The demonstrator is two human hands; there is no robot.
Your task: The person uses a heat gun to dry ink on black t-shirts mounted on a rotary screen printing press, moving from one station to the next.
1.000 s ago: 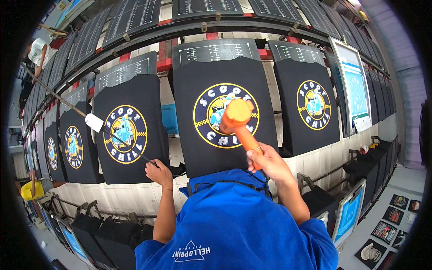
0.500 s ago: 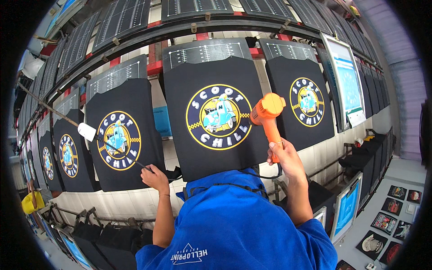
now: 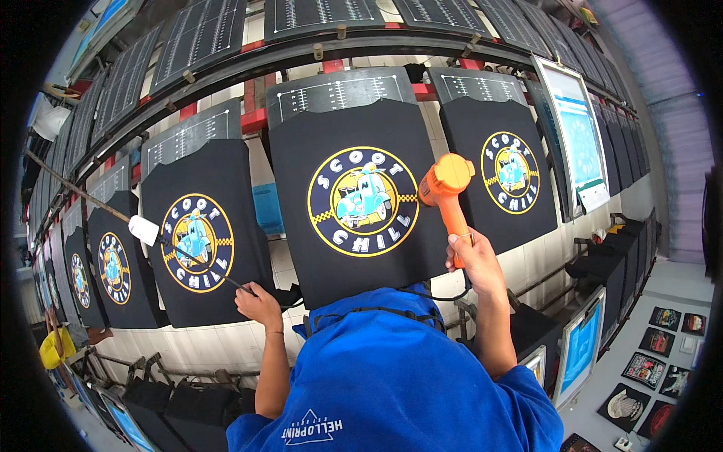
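Two hands: both are working at a long row of black shirts pulled flat over tilted printing boards.
Right hand (image 3: pixel 471 260): it is wrapping its fingers closed around the handle of an orange heat gun (image 3: pixel 446 188), holding it upright with the nozzle pointing left.
Heat gun aim: the nozzle is sitting just beside the right edge of the round scooter print (image 3: pixel 363 200) on the centre shirt (image 3: pixel 354 203), apparently so that hot air is blowing across the ink.
Cord: a dark cable (image 3: pixel 444 295) is hanging from the gun's handle and drooping below the centre board.
Left hand (image 3: pixel 258 303): it is resting low at the bottom corner of the left shirt (image 3: pixel 199 233), fingers curled and pinching the end of a thin dark rod (image 3: pixel 197 262).
Rod: it is slanting up and left across that shirt's print to a small white pad (image 3: pixel 142 230) at its far end.
Boards: each one is leaning back toward the person, probably keeping the fabric flat and within reach.
Edges: narrow gaps are showing between neighbouring boards, with pale tiled wall behind them.
Open room: the right hand is moving freely in front of the centre board; the next printed shirt (image 3: pixel 501 177) is hanging near on its right.
Below: a blue garment (image 3: pixel 392 377) is filling the lower middle, hiding the board's bottom edge.
Floor at right: printed samples (image 3: pixel 663 354) are lying well apart from both hands.
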